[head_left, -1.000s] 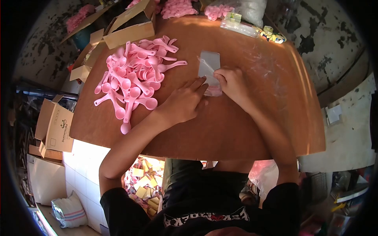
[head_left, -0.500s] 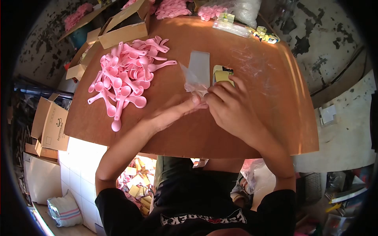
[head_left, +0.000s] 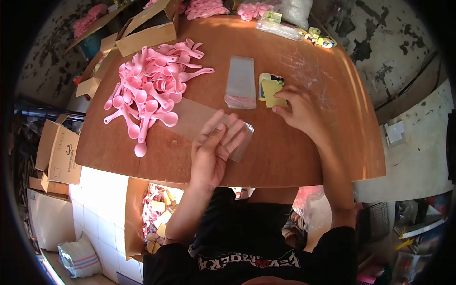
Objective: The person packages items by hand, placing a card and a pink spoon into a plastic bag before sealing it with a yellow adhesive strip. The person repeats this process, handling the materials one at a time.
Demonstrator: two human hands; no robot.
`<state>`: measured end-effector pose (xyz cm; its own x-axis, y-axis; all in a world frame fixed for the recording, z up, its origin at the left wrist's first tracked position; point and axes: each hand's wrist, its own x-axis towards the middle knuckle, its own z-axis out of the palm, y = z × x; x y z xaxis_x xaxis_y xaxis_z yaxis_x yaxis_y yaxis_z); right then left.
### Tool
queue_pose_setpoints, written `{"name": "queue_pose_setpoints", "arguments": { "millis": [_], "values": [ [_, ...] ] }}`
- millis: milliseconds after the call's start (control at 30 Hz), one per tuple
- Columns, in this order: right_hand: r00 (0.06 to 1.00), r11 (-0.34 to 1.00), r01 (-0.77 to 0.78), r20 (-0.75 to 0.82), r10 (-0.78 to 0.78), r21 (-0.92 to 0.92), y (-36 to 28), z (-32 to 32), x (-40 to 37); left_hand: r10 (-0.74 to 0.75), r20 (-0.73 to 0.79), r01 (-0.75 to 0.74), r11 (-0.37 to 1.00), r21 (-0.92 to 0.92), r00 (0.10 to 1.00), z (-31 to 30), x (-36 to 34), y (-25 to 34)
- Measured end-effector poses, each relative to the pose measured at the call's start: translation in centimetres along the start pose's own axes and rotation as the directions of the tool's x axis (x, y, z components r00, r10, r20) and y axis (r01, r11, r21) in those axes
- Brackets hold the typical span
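Note:
My left hand [head_left: 211,152] holds a clear plastic bag [head_left: 190,114] between thumb and fingers, the bag stretching left toward the spoons. With thumb and fingertips, my right hand [head_left: 301,107] grips the edge of a yellow card [head_left: 273,93] at the top of a small stack of printed cards [head_left: 266,78]. Between the hands, a little farther back, lies a flat stack of clear plastic bags [head_left: 241,78]. A heap of pink measuring spoons [head_left: 152,85] covers the left side of the table.
The brown table [head_left: 285,161] has an open cardboard box [head_left: 147,35] at its back left. Along the far edge are pink piles [head_left: 206,8], plastic packets [head_left: 278,31] and more cards [head_left: 320,38]. Below the front edge, a box holds yellow cards [head_left: 159,206].
My hands have parted. The left has turned up with one bag, now spread out to the left. The right has moved from the bag to the yellow card, which has slid slightly toward me.

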<state>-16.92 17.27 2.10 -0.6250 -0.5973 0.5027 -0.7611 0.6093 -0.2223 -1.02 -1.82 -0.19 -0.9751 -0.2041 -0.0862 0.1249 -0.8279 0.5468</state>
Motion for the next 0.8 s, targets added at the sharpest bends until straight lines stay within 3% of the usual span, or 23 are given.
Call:
{"name": "queue_pose_setpoints", "arguments": {
  "millis": [33,133,267,333,467,533,567,633,667,733,767,800],
  "values": [
    [0.996,0.995,0.092,0.004,-0.092,0.026,0.3,0.4,-0.1,0.050,-0.008,-0.050,0.999,0.010,0.999,0.1,-0.1,0.0],
    [0.998,0.992,0.067,0.005,-0.067,-0.108,0.1,0.8,-0.5,0.126,-0.016,-0.126,0.992,0.020,0.992,-0.3,-0.3,0.1],
    [0.998,0.992,0.048,0.037,-0.044,-0.113,-0.2,1.0,0.1,0.179,-0.024,-0.176,0.980,0.094,0.984,-0.5,-0.8,0.4],
    [0.992,0.972,0.108,-0.046,-0.120,-0.209,-0.2,1.2,0.3,0.188,-0.027,-0.186,0.980,0.076,0.982,-0.7,-0.5,0.3],
    [0.981,0.956,0.167,-0.058,-0.186,-0.242,-0.3,1.2,0.3,0.220,0.001,-0.219,0.974,0.061,0.976,-1.0,-0.2,0.2],
    [0.996,0.997,0.074,-0.059,-0.072,0.034,0.1,1.2,0.1,0.228,-0.017,-0.227,0.972,0.056,0.973,-1.1,-0.3,0.1],
    [0.995,0.996,0.079,-0.055,-0.078,0.031,0.2,0.8,0.1,0.237,-0.036,-0.235,0.970,0.059,0.971,-1.1,-0.3,0.1],
    [0.960,0.953,-0.141,-0.198,0.198,0.269,-0.6,-0.6,0.2,0.243,-0.044,-0.240,0.968,0.069,0.969,-1.3,-0.3,0.1],
    [0.961,0.954,-0.138,-0.198,0.195,0.266,-1.1,-1.2,0.2,0.244,-0.053,-0.239,0.967,0.084,0.968,-1.3,-0.4,0.1],
    [0.867,0.683,-0.359,-0.043,0.496,0.636,-2.0,-2.3,0.2,0.254,-0.056,-0.250,0.966,0.074,0.966,-1.3,-0.4,0.1],
    [0.830,0.583,-0.396,0.006,0.557,0.710,-2.9,-2.8,0.0,0.264,-0.061,-0.260,0.963,0.067,0.963,-1.3,-0.5,0.1],
    [0.830,0.585,-0.397,0.005,0.558,0.707,-3.4,-3.1,-0.4,0.262,-0.060,-0.258,0.964,0.064,0.963,-1.2,-0.6,0.1]
  ]
}}
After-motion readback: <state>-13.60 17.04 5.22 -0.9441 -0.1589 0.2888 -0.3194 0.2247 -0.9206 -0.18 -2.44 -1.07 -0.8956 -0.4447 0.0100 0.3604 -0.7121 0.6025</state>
